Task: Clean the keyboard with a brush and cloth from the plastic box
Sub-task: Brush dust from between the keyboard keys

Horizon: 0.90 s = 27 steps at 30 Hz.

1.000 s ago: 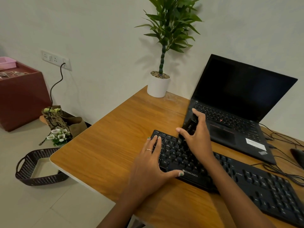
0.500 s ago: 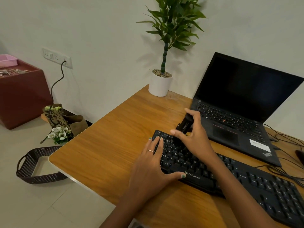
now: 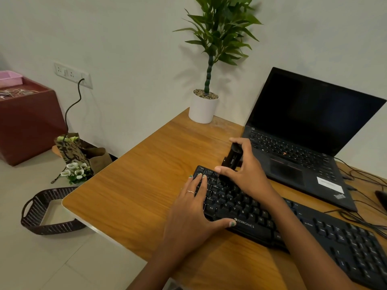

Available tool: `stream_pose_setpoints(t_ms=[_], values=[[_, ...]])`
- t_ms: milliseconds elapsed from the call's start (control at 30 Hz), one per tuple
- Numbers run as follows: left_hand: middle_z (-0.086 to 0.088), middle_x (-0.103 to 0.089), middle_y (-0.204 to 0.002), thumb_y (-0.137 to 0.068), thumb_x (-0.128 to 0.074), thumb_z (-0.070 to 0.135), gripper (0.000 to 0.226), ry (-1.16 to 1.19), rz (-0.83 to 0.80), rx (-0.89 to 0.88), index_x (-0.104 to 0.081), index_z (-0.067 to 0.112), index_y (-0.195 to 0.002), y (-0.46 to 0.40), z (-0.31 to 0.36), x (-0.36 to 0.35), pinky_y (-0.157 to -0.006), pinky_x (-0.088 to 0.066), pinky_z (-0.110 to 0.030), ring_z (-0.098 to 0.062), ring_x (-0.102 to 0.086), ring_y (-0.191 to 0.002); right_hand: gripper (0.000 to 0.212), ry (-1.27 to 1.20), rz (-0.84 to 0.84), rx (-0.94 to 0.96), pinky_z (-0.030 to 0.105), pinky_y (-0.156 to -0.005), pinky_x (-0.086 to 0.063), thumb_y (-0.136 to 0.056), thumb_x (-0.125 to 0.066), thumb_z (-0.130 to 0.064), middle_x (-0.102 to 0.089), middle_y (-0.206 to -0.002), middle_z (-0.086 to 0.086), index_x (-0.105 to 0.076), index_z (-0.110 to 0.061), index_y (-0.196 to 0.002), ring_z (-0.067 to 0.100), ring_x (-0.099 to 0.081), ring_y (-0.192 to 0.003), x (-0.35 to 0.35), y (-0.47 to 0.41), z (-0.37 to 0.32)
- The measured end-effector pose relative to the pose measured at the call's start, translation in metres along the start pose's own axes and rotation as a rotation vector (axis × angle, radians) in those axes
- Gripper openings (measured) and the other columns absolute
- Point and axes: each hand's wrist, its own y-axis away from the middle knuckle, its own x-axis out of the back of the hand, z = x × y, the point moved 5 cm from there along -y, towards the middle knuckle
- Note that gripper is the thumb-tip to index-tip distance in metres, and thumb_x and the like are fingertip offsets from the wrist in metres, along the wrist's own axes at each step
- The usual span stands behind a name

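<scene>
The black keyboard (image 3: 272, 222) lies flat on the wooden desk (image 3: 136, 185), running diagonally from the desk's middle toward its near right corner. "ZEBRONICS" is legible on its front edge.

The right hand (image 3: 247, 174) is over the keyboard's far left corner, gripping a black brush (image 3: 231, 158). The index finger is curled over the brush's top end, the thumb presses its side, and the lower end meets the topmost key row. The bristles cannot be made out. The right forearm crosses the keyboard's middle and hides the keys beneath it.

The left hand (image 3: 192, 214) lies relaxed and flat on the keyboard's left end. Its extended fingers rest on the left key columns and its thumb reaches along the front edge, touching the printed brand name. A ring is on one finger.

Just behind the keyboard, an open black laptop (image 3: 303, 143) with a dark screen stands on the desk; the brush top is close to its front left corner. Cables (image 3: 360, 218) trail right of the laptop, behind the keyboard's right end. A potted plant (image 3: 204, 107) in a white pot stands well behind the keyboard at the desk's far edge, against the wall.

On the floor, left of the desk and well away from the keyboard, are a dark woven basket (image 3: 41, 214), a paper bag with white flowers (image 3: 77, 160) and a red-brown cabinet (image 3: 27, 120). A cord hangs from a wall socket (image 3: 73, 75) above the bag.
</scene>
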Motion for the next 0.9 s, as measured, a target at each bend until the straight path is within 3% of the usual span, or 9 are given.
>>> stream_pose_setpoints(t_ms=[133,233,300,400,467,567,633,733,900], values=[[0.014,0.002,-0.16,-0.06,-0.037,0.091,0.119,-0.004,-0.002,0.004,0.001,0.027,-0.153,0.001,0.0,0.001,-0.11,0.002,-0.021,-0.004,0.015,-0.144,0.071,0.077,0.098,-0.014,0.03,-0.083,-0.046,-0.076,-0.076,-0.027,-0.049,-0.123,0.001,-0.031,-0.03,-0.131,0.019,-0.053,-0.107,0.001,-0.01,0.004],[0.014,0.002,-0.16,-0.059,-0.035,0.092,0.12,-0.002,0.0,0.005,0.001,0.027,-0.153,0.001,0.001,0.001,-0.11,0.003,-0.021,-0.003,0.015,-0.143,0.073,0.06,0.177,-0.035,0.023,-0.078,-0.043,-0.077,-0.075,-0.028,-0.049,-0.122,0.001,-0.03,-0.028,-0.134,0.017,-0.052,-0.104,-0.001,-0.007,0.005],[0.013,0.001,-0.161,-0.059,-0.034,0.092,0.12,0.0,-0.002,0.008,0.001,0.027,-0.153,0.0,0.0,0.0,-0.111,0.001,-0.022,-0.004,0.014,-0.143,0.072,0.024,0.094,-0.021,0.017,-0.073,-0.041,-0.077,-0.075,-0.031,-0.049,-0.119,-0.003,-0.03,-0.03,-0.132,0.012,-0.052,-0.101,-0.001,-0.001,0.0],[0.012,-0.002,-0.161,-0.06,-0.036,0.092,0.12,0.0,0.009,-0.002,-0.002,0.026,-0.154,0.0,-0.001,-0.001,-0.111,-0.001,-0.022,-0.004,0.012,-0.144,0.072,-0.034,-0.092,-0.033,0.023,-0.079,-0.047,-0.074,-0.076,-0.033,-0.049,-0.118,-0.006,-0.03,-0.034,-0.129,0.012,-0.054,-0.104,0.002,0.004,-0.006],[0.011,-0.003,-0.161,-0.061,-0.039,0.091,0.119,0.001,0.01,-0.009,-0.002,0.025,-0.154,0.0,0.0,0.0,-0.111,-0.001,-0.022,-0.004,0.012,-0.144,0.074,0.019,-0.049,-0.036,0.027,-0.084,-0.048,-0.075,-0.076,-0.033,-0.049,-0.124,-0.001,-0.029,-0.033,-0.132,0.016,-0.053,-0.109,0.005,0.002,-0.004],[0.011,-0.003,-0.161,-0.061,-0.039,0.091,0.12,0.003,0.011,-0.016,-0.002,0.025,-0.154,-0.001,0.001,0.0,-0.111,0.001,-0.021,-0.002,0.013,-0.142,0.076,0.102,0.147,-0.031,0.03,-0.085,-0.047,-0.077,-0.074,-0.034,-0.048,-0.129,0.003,-0.026,-0.029,-0.136,0.018,-0.052,-0.111,0.006,0.007,-0.003],[0.01,-0.003,-0.161,-0.062,-0.039,0.091,0.119,0.003,0.019,-0.026,-0.002,0.025,-0.154,0.0,0.002,0.001,-0.11,0.003,-0.02,-0.001,0.015,-0.14,0.075,0.059,0.116,-0.016,0.029,-0.084,-0.047,-0.076,-0.074,-0.038,-0.048,-0.126,0.0,-0.027,-0.033,-0.134,0.016,-0.053,-0.109,0.0,0.014,-0.007],[0.01,-0.004,-0.161,-0.062,-0.043,0.089,0.119,0.013,0.015,-0.024,-0.001,0.025,-0.154,-0.001,0.001,0.001,-0.11,0.003,-0.019,0.001,0.015,-0.138,0.073,-0.012,-0.055,-0.001,0.039,-0.09,-0.051,-0.073,-0.077,-0.038,-0.048,-0.126,-0.006,-0.029,-0.041,-0.128,0.015,-0.054,-0.111,-0.003,0.016,-0.011],[0.012,-0.004,-0.16,-0.061,-0.045,0.089,0.121,0.031,0.011,-0.023,-0.001,0.025,-0.154,-0.002,0.002,0.0,-0.114,-0.001,-0.022,0.0,0.012,-0.141,0.076,0.117,0.073,-0.015,0.042,-0.092,-0.049,-0.075,-0.073,-0.043,-0.047,-0.133,-0.001,-0.025,-0.037,-0.133,0.019,-0.052,-0.117,0.003,0.011,-0.01]])
